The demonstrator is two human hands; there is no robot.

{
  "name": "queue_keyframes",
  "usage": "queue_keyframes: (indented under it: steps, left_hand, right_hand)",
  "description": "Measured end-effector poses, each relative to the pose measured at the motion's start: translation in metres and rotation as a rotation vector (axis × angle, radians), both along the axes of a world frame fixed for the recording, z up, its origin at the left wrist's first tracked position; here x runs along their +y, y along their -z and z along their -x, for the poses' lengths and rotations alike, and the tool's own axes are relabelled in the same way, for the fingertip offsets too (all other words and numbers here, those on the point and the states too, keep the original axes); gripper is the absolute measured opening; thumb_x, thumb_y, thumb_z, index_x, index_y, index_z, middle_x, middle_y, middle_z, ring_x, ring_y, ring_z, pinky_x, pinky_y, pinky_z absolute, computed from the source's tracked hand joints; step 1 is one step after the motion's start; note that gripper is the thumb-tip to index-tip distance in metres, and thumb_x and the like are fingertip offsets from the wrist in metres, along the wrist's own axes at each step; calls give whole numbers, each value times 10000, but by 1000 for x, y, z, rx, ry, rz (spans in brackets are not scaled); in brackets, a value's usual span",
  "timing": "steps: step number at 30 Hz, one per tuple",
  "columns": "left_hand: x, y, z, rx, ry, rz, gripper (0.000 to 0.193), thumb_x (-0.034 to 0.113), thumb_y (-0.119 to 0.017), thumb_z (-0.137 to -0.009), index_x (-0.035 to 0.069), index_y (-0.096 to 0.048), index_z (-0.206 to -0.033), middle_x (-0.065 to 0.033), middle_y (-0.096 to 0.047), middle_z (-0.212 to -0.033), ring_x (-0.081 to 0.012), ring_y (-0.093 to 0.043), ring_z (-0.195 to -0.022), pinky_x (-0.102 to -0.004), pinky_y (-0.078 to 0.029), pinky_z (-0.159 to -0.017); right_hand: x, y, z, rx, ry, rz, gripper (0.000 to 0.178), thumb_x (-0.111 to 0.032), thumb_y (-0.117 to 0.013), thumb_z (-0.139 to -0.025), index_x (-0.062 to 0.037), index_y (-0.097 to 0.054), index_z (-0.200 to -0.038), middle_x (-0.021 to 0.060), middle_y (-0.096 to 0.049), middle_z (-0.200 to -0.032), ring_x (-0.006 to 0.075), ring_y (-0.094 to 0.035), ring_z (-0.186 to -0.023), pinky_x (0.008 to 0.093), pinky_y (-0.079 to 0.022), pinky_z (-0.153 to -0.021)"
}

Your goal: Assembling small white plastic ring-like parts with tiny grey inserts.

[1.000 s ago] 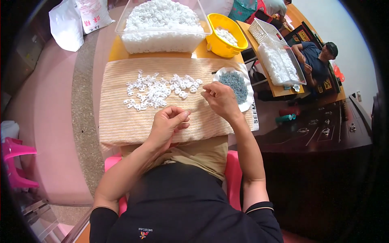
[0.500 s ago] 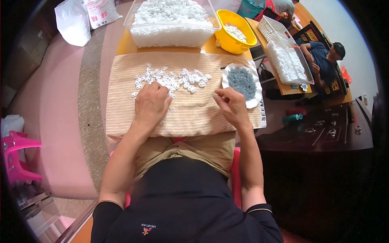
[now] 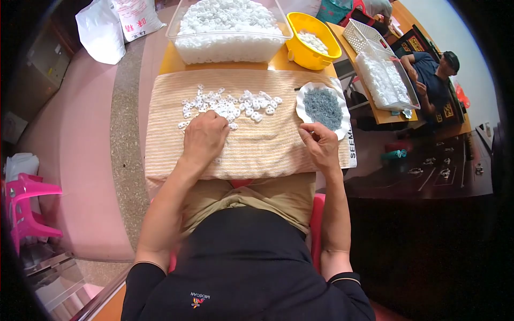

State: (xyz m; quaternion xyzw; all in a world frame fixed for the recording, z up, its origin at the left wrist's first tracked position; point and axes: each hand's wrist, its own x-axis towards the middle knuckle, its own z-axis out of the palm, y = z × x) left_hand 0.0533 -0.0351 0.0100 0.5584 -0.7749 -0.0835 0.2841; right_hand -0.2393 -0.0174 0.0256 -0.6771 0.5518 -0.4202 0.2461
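Small white plastic pieces with two holes (image 3: 227, 107) lie in a loose pile on a striped, cream-coloured towel (image 3: 267, 155). My left hand (image 3: 206, 136) rests at the pile's near edge with its fingers curled down; whatever they grip is hidden beneath them. One white piece (image 3: 218, 160) lies apart from the pile, beside my left wrist. On the right, a white scalloped dish (image 3: 301, 111) holds a heap of small grey-blue pieces (image 3: 323, 108), too fine to name. My right hand (image 3: 322, 145) is at the dish's near rim, thumb and fingers pinched together. What sits in that pinch is too small to make out.
Beyond the towel stand a large clear tub (image 3: 225, 48) full of white pieces and a yellow basin (image 3: 300, 56) with some more. At right, a person (image 3: 431, 77) sits by another filled tub (image 3: 385, 83). A pink stool (image 3: 32, 208) stands at left.
My right hand has drawn right and slightly nearer to me, to the dish's near rim. My left hand stays at the pile's near edge. The whole view has shifted a little.
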Motion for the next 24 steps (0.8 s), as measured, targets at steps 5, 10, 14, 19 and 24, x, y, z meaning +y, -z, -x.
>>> queue_keyframes:
  steps: [5, 10, 14, 19, 24]
  left_hand:
    - [0, 2, -1, 89, 40, 57, 88, 127, -656, -814, 42, -674, -828, -133, -634, -802, -308, -625, -794, -405, -498, -701]
    - [1, 0, 1, 174, 67, 104, 77, 98, -623, -830, 30, -658, -832, -153, -637, -803, -321, -624, -799, -416, -500, -726]
    - [-1, -3, 2, 238, 78, 95, 47, 56, -621, -823, 18, -637, -844, -155, -650, -866, -335, -629, -811, -414, -504, -726]
    - [-7, -10, 7, 294, 101, 258, 73, 0, -641, -795, 11, -616, -863, -176, -652, -958, -327, -643, -811, -370, -520, -704]
    - [-2, -13, 6, 431, 58, 134, 58, -27, -622, -802, -6, -595, -849, -204, -630, -993, -340, -637, -847, -376, -522, -685]
  right_hand:
    - [5, -4, 4, -23, 35, -32, 93, -49, -666, -880, 12, -683, -947, -45, -577, -712, 16, -448, -592, 189, -367, -526]
    - [3, 2, 17, -55, 75, -33, 102, -58, -666, -887, 16, -681, -956, -53, -568, -696, 12, -450, -600, 183, -367, -529]
    - [1, -3, 20, -17, 105, 1, 109, -61, -676, -879, 13, -683, -959, -48, -575, -700, 14, -450, -594, 183, -372, -528]
    - [-2, -1, 26, 19, 120, 85, 96, -47, -675, -870, 6, -683, -949, -36, -585, -699, 21, -464, -593, 190, -378, -517]
    - [4, -3, 14, -58, 177, 70, 71, -36, -675, -861, 2, -684, -921, -24, -593, -695, 26, -487, -599, 193, -385, -521]
